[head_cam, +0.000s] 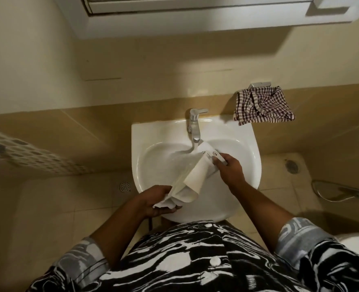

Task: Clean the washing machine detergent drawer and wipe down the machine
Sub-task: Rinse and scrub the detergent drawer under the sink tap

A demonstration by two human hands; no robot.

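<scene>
The white detergent drawer (195, 175) is held tilted over the white sink basin (244, 165), under water running from the chrome tap (194, 125). My right hand (229, 167) grips the drawer's front panel at its far end. My left hand (159, 200) holds the drawer's near end together with a white cloth (170, 204) bunched under it. Water runs along the drawer into the basin.
A red-and-white checked towel (262, 106) hangs on a wall bar to the right of the tap. A perforated white basket (26, 152) sits at the left. Floor drains (124, 186) lie on the tiled floor; a chrome spray hose (343, 190) is at the right.
</scene>
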